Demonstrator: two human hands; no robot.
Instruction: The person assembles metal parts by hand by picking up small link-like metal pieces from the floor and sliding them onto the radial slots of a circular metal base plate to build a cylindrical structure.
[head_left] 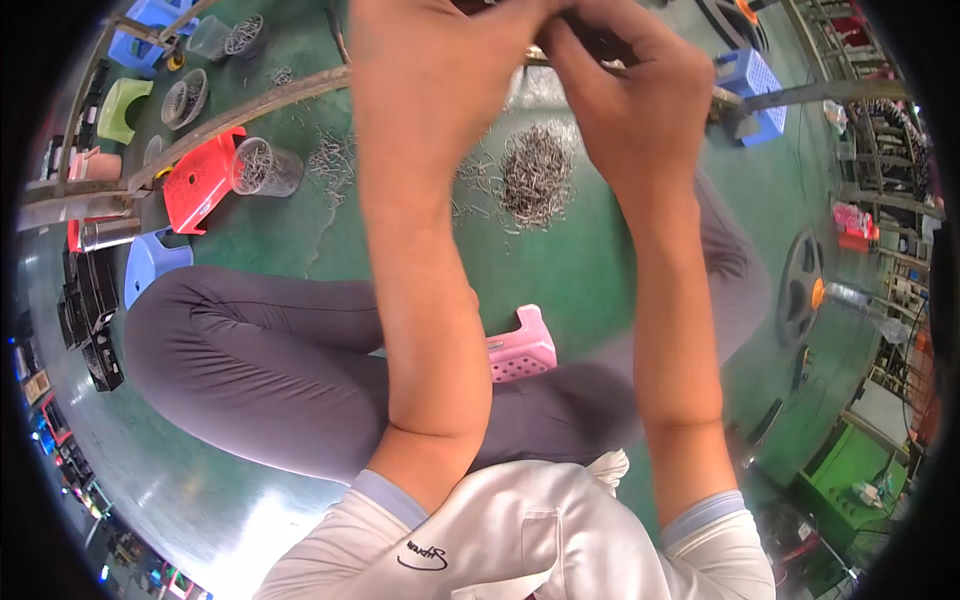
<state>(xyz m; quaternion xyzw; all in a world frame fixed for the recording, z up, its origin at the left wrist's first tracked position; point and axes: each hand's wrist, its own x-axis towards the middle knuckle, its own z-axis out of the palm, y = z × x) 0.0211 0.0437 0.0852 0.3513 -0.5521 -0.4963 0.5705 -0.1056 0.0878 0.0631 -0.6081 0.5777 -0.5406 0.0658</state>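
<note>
Worn on the head, facing forward and steeply down, past the cream shirt (pixel 490 530) and dark grey trousers (pixel 260 370) to the green floor (pixel 585 285). Close above both forearms (pixel 430 320), with left hand (pixel 440 80) and right hand (pixel 640 95) partly cropped by the top edge; fisheye-wide, dark at the corners.

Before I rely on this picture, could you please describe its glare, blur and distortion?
Head view: strong fisheye curvature inside black edges; head view: white glare on the floor at lower left; head view: right knee blurred, left hand partly cropped by the top edge.
</note>
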